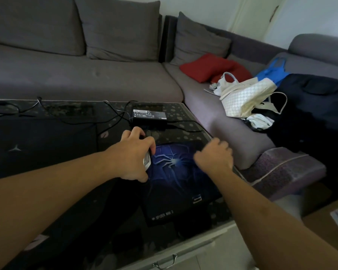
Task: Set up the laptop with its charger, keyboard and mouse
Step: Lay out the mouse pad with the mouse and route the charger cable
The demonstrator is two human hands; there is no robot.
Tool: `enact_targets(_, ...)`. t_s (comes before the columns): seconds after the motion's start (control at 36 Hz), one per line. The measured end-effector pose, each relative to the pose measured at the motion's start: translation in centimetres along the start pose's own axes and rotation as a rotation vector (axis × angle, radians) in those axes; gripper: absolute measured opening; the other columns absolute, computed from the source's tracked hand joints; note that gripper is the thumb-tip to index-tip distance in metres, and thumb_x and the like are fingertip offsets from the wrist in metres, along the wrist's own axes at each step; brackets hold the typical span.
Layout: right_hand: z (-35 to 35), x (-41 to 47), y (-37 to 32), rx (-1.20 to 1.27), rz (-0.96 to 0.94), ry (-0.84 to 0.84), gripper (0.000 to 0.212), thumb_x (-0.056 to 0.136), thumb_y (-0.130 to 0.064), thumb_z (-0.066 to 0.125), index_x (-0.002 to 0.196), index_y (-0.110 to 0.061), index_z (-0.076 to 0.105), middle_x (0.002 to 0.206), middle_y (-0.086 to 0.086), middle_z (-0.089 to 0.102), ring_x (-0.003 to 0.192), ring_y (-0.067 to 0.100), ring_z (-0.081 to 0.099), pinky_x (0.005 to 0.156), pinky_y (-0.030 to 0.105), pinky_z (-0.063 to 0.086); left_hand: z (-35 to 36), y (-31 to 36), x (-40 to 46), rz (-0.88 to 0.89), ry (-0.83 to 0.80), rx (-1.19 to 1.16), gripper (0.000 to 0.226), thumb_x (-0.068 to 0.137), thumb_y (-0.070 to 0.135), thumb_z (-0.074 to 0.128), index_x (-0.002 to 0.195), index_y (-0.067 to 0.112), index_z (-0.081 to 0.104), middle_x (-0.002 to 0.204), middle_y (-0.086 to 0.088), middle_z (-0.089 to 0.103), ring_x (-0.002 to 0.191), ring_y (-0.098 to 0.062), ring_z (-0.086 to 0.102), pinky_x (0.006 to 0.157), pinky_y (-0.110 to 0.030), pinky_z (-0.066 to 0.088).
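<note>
My left hand (134, 153) is closed over a mouse (147, 161) with a silver-white side, at the left edge of a dark blue spider-print mouse pad (176, 184). My right hand (215, 154) hovers over the pad's right side with its fingers curled and blurred, holding nothing I can see. The black charger brick (149, 114) lies flat at the far side of the dark table, label up, its cables (70, 118) trailing left. A dark laptop lid (37, 145) with a pale star-like logo lies to the left.
The dark patterned glass table (185, 114) has a white front edge with a drawer handle (165, 263). A grey corner sofa (86, 75) wraps behind and right, holding a red cushion (207, 67), white bags (244, 96) and dark clothes (310, 106). A cardboard box (332, 217) sits at right.
</note>
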State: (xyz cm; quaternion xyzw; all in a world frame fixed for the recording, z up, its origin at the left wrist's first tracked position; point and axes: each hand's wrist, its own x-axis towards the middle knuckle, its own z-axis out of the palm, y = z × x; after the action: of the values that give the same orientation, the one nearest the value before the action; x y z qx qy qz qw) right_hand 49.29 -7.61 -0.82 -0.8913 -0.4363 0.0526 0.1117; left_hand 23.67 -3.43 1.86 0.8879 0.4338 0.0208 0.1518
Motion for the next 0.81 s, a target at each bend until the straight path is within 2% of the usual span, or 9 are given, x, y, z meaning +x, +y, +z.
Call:
enact_targets(0.08, 0.1, -0.2, 3.8, 0.002, 0.145, -0.11, 0.093, 0.089, -0.061, 0.066, 0.151, 0.002, 0.037, 0.153, 0.026, 0.043, 0.141, 0.045, 0.041, 0.114, 0.048, 0.039, 0.2, 0.4, 0.1, -0.003, 0.005, -0.035, 0.075, 0.061, 0.039, 0.092, 0.12, 0.04, 0.046, 0.144, 0.004, 0.02, 0.135, -0.025, 0.024, 0.091, -0.04, 0.054)
enact_targets(0.14, 0.1, -0.2, 4.9, 0.068, 0.152, -0.131, 0.091, 0.088, -0.065, 0.068, 0.145, 0.002, 0.042, 0.147, 0.024, 0.054, 0.136, 0.043, 0.051, 0.111, 0.047, 0.044, 0.2, 1.0, 0.2, -0.001, -0.002, -0.068, 0.073, 0.062, 0.039, 0.091, 0.12, 0.041, 0.047, 0.142, 0.004, 0.021, 0.133, -0.023, 0.024, 0.092, -0.039, 0.054)
enact_targets(0.28, -0.2, -0.8, 6.2, 0.138, 0.008, -0.206, 0.06, 0.094, -0.041, 0.076, 0.131, -0.004, 0.047, 0.136, 0.02, 0.061, 0.124, 0.039, 0.06, 0.097, 0.04, 0.049, 0.0, 2.5, 0.4, 0.001, -0.03, -0.155, 0.069, 0.063, 0.037, 0.091, 0.116, 0.042, 0.047, 0.134, 0.006, 0.023, 0.126, -0.021, 0.027, 0.095, -0.039, 0.052)
enact_targets(0.44, -2.7, -3.4, 4.3, -0.273, -0.189, 0.024, 0.055, 0.091, -0.042, 0.073, 0.132, -0.01, 0.054, 0.136, 0.019, 0.053, 0.126, 0.039, 0.052, 0.104, 0.044, 0.046, -0.4, 3.1, 0.2, 0.026, 0.031, -0.282, 0.068, 0.063, 0.031, 0.092, 0.114, 0.044, 0.049, 0.132, 0.009, 0.026, 0.124, -0.018, 0.031, 0.096, -0.036, 0.05)
enact_targets(0.5, -3.5, -4.6, 1.9, 0.044, -0.264, -0.008, 0.033, 0.095, -0.037, 0.07, 0.117, -0.014, 0.063, 0.12, 0.011, 0.063, 0.117, 0.033, 0.061, 0.098, 0.038, 0.049, -0.4, 3.1, 0.1, 0.045, 0.104, -0.418, 0.069, 0.063, 0.028, 0.093, 0.115, 0.045, 0.051, 0.132, 0.012, 0.028, 0.125, -0.017, 0.037, 0.1, -0.034, 0.05)
enact_targets(0.56, -4.3, -6.1, -1.2, 0.608, -0.159, -0.312, 0.027, 0.102, -0.038, 0.064, 0.111, -0.013, 0.068, 0.103, 0.007, 0.075, 0.098, 0.026, 0.072, 0.086, 0.039, 0.056, -0.5, 3.3, -0.2, 0.064, 0.203, -0.559, 0.078, 0.062, 0.024, 0.095, 0.122, 0.047, 0.05, 0.134, 0.014, 0.028, 0.126, -0.012, 0.043, 0.102, -0.026, 0.046)
enact_targets(0.61, -4.7, -7.4, -3.6, 1.064, -0.117, -0.642, 0.035, 0.106, -0.039, 0.056, 0.122, -0.012, 0.071, 0.103, 0.012, 0.078, 0.088, 0.026, 0.073, 0.075, 0.038, 0.058, -0.8, 3.6, -0.6, 0.082, 0.272, -0.651, 0.094, 0.06, 0.02, 0.096, 0.135, 0.045, 0.044, 0.139, 0.013, 0.027, 0.128, -0.01, 0.044, 0.102, -0.022, 0.044)
enact_targets(0.72, -4.7, -8.8, -6.2, 1.278, -0.165, -0.736, 0.033, 0.102, -0.032, 0.063, 0.129, -0.015, 0.071, 0.119, 0.011, 0.078, 0.113, 0.033, 0.073, 0.084, 0.042, 0.061, -1.8, 3.4, -1.5, 0.083, 0.216, -0.643, 0.135, 0.059, 0.03, 0.101, 0.16, 0.037, 0.011, 0.15, 0.015, 0.016, 0.132, -0.011, 0.038, 0.103, -0.023, 0.041)
enact_targets(0.81, -4.3, -9.4, -7.5, 1.301, -0.146, -0.738, 0.031, 0.099, -0.025, 0.069, 0.129, -0.019, 0.071, 0.12, 0.01, 0.078, 0.109, 0.032, 0.075, 0.077, 0.044, 0.064, -2.8, 2.7, -2.2, 0.011, 0.094, -0.715, 0.149, 0.057, 0.029, 0.102, 0.162, 0.042, -0.004, 0.15, 0.016, 0.017, 0.131, -0.011, 0.04, 0.103, -0.027, 0.042)
